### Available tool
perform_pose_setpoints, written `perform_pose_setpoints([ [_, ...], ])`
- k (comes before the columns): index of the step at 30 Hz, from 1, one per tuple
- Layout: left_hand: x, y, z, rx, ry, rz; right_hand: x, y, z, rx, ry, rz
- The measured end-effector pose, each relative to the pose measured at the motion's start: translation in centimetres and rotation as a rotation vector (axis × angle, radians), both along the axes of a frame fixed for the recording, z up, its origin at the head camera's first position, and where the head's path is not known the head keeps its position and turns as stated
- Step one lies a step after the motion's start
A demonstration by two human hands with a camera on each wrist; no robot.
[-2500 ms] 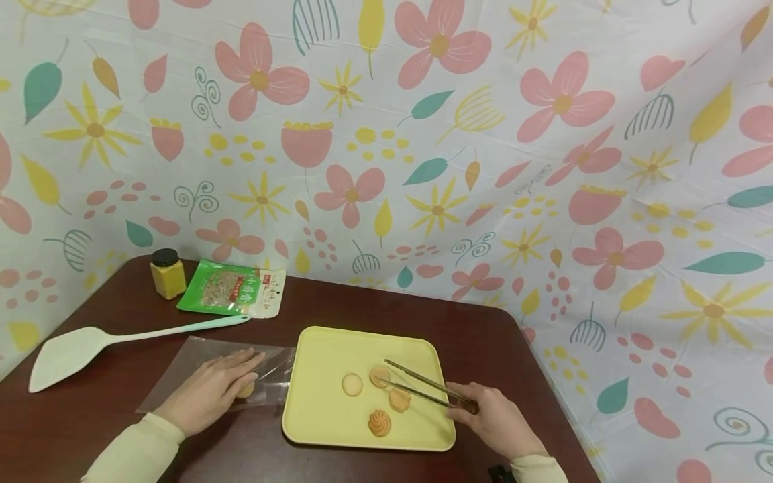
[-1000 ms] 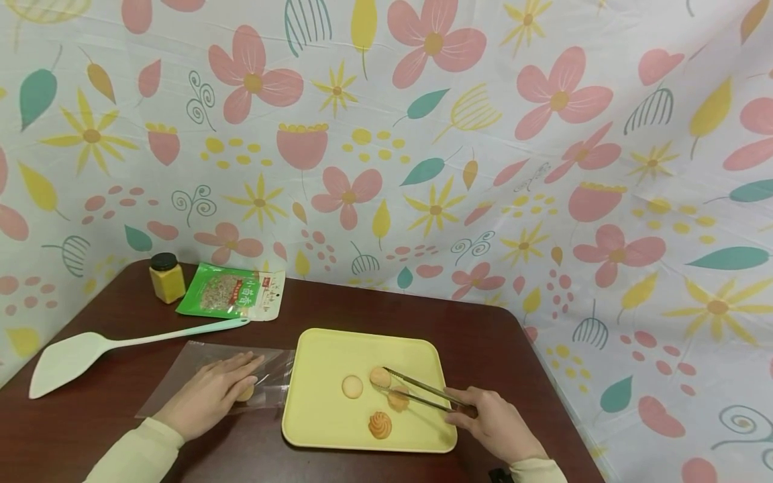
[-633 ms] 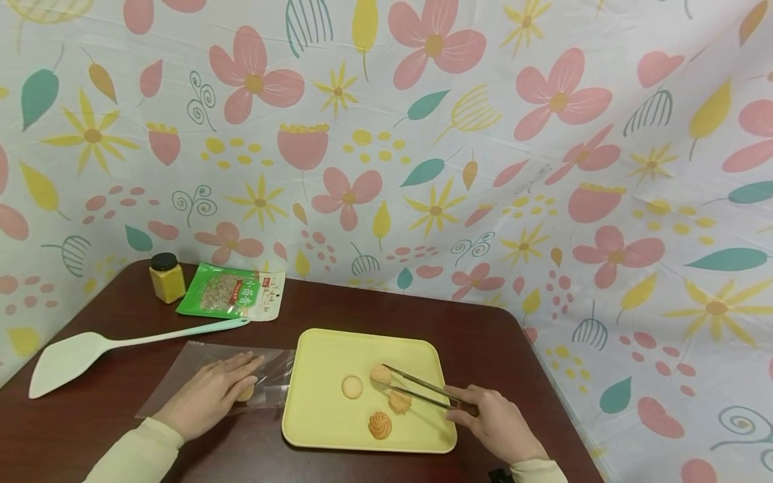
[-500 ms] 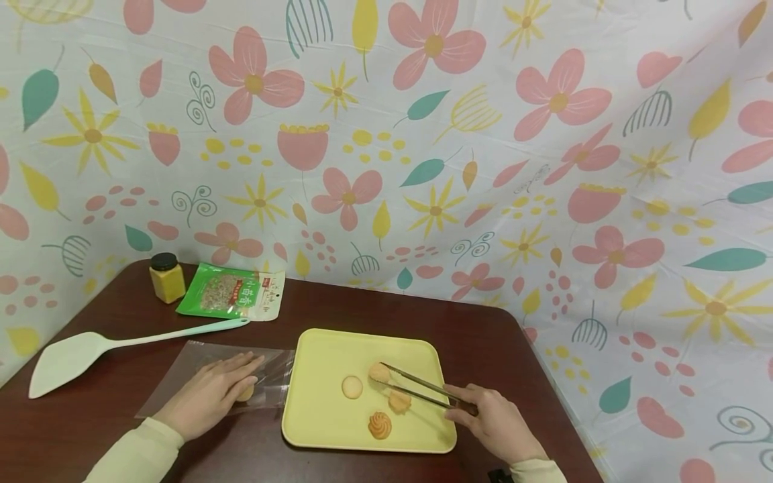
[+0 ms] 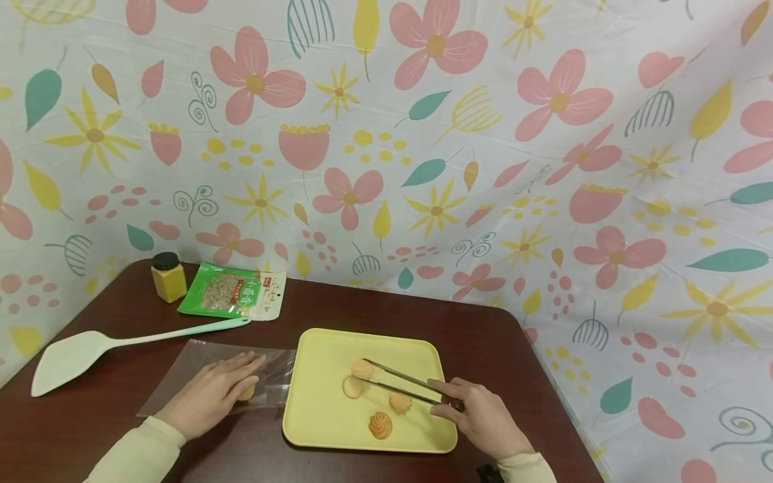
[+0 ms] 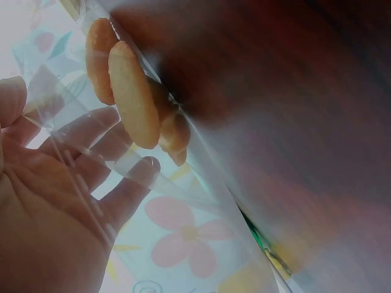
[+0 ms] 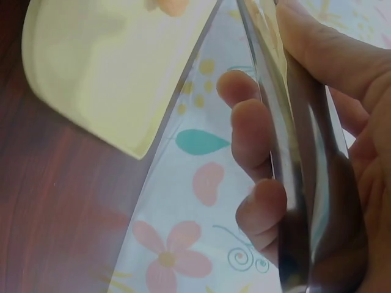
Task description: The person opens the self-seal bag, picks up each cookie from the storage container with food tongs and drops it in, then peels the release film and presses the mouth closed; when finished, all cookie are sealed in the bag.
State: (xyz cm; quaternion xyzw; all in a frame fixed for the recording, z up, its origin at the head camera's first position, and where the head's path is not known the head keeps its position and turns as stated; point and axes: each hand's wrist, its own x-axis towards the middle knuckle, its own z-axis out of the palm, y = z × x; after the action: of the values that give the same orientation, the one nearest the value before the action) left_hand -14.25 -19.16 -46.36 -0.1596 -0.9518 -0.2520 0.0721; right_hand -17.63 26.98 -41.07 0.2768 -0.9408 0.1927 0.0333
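Observation:
My right hand (image 5: 483,416) grips metal tongs (image 5: 453,400); in the right wrist view its fingers and thumb wrap the tongs' handle (image 7: 317,177). Between the tips of the tongs is a round cookie (image 5: 362,368), close over the yellow tray (image 5: 314,429). On that tray lie a plain round cookie (image 5: 352,387), a ridged cookie (image 5: 400,402) and a swirl cookie (image 5: 380,425). My left hand (image 5: 208,396) lies over a clear plastic bag (image 5: 181,376), fingers extended. Through the film in the left wrist view show several cookies (image 6: 135,97) near the spread fingers.
A white spatula (image 5: 69,362) with a pale green handle end lies at the left of the dark table (image 5: 465,329). Behind it stand a yellow jar (image 5: 169,280) with a black lid and a green seasoning packet (image 5: 226,292). Patterned cloth (image 5: 386,168) hangs behind the table.
The tongs have closed in on the round cookie, and my right hand has carried it left, beside the plain round one. My left hand has stayed over the bag.

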Motion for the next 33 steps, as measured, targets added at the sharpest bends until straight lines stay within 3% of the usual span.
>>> perform_pose_setpoints([
  [13, 0.0, 0.0, -0.2, -0.012, 0.036, -0.005, -0.3, -1.6, -0.4, -0.025, -0.059, 0.062],
  [33, 0.0, 0.0, -0.2, -0.001, 0.043, 0.018, -0.7, -3.3, -0.5, -0.033, -0.015, 0.158],
])
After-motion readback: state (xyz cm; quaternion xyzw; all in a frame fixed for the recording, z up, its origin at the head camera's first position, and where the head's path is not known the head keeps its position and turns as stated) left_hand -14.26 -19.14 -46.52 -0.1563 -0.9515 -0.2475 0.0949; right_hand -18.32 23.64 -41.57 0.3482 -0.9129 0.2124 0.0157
